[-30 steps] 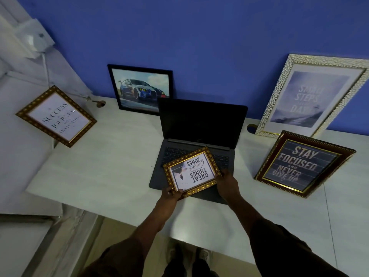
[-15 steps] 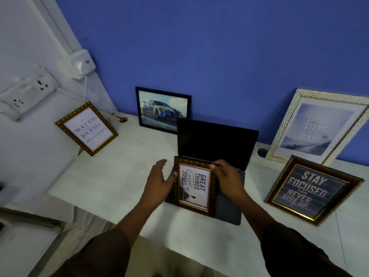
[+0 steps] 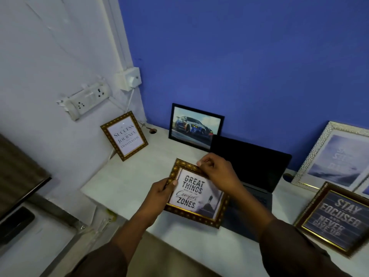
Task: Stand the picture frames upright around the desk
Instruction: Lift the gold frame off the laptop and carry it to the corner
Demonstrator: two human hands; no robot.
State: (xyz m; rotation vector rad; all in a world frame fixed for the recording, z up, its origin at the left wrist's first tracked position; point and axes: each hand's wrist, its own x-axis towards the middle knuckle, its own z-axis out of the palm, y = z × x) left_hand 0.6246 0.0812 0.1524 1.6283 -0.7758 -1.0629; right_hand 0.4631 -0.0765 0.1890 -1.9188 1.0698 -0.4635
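Observation:
A small gold-framed "Great Things" picture [image 3: 194, 198] is held above the white desk [image 3: 127, 182], its text now right way up. My left hand [image 3: 162, 189] grips its left edge and my right hand [image 3: 216, 172] pinches its top edge. A gold "Success" frame [image 3: 124, 135] leans on the left wall. The black car picture [image 3: 194, 126] stands against the blue wall. A white-framed print [image 3: 335, 158] leans at the back right, and a dark "Stay Focused" frame [image 3: 335, 218] stands in front of it.
An open black laptop [image 3: 251, 162] sits right behind the held frame. A socket strip [image 3: 85, 101] and a switch box [image 3: 129, 78] with cables are on the left wall. A cable hole [image 3: 153, 130] marks the desk's back left corner. A dark phone [image 3: 16, 222] lies far left.
The held frame has been turned from upside down through sideways to right way up and shifted left of the laptop. My right hand moved to its top edge. The camera view tilted up and left.

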